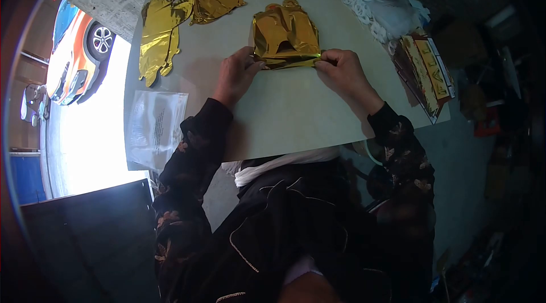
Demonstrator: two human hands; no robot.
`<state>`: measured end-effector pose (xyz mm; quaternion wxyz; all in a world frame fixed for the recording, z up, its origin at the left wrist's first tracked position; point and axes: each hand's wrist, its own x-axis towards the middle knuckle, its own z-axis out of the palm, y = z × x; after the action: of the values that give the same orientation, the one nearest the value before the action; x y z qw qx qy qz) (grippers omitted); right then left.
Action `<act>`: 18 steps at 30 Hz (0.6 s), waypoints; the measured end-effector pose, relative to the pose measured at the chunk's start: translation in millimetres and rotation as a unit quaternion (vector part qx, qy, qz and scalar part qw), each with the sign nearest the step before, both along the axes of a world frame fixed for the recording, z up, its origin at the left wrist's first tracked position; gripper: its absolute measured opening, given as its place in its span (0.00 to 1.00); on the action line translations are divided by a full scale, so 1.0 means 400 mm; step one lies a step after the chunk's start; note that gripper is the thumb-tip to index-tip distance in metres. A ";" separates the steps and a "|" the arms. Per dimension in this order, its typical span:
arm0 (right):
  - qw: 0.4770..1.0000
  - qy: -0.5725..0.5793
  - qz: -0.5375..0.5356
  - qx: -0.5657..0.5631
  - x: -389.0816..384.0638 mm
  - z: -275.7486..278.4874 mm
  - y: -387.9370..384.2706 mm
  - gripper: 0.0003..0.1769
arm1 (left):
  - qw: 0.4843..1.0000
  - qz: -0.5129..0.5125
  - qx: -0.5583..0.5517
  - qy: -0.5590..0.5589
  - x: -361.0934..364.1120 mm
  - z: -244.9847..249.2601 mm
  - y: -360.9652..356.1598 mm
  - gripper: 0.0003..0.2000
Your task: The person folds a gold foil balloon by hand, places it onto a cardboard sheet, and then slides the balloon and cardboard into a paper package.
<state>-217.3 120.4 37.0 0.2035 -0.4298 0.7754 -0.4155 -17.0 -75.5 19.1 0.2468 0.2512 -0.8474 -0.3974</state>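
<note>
A shiny gold foil sheet (286,33), folded and creased, lies on the pale table in front of me. My left hand (236,73) pinches its near left corner between thumb and fingers. At the near right corner, my right hand (342,71) grips the foil the same way. The near edge is stretched between both hands, and two small rounded bits stick out at the far edge.
More gold foil pieces (161,35) lie at the table's far left and far edge. Clear plastic bags (154,126) rest at the left edge. White string (360,10) and printed cards (427,69) are on the right.
</note>
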 end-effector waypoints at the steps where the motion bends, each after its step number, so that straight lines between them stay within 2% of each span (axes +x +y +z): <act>1: 1.000 0.005 0.000 0.007 -0.004 0.001 -0.002 0.09 | 1.000 0.004 0.026 0.010 -0.004 0.003 0.002 0.13; 4: 0.999 0.032 -0.006 0.000 -0.017 -0.002 -0.005 0.10 | 0.990 -0.059 -0.119 -0.045 0.004 0.032 -0.002 0.14; 10: 0.998 0.055 -0.001 0.006 -0.036 -0.024 -0.012 0.11 | 0.989 -0.087 -0.117 0.001 -0.005 -0.005 -0.034 0.13; 13: 0.999 0.037 0.006 -0.008 -0.038 -0.031 -0.005 0.12 | 0.994 -0.056 -0.079 -0.059 -0.001 0.007 -0.029 0.12; 16: 0.999 0.044 -0.002 0.005 -0.036 -0.023 -0.006 0.12 | 0.991 -0.070 -0.090 -0.067 0.005 0.012 -0.026 0.12; 18: 0.998 0.056 -0.009 0.013 -0.037 -0.021 -0.012 0.12 | 0.996 -0.072 -0.048 -0.012 0.000 -0.005 -0.022 0.11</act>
<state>-232.3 115.5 28.6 0.1616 -0.4430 0.7947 -0.3822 -17.0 -84.5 17.0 0.2192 0.1822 -0.8843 -0.3697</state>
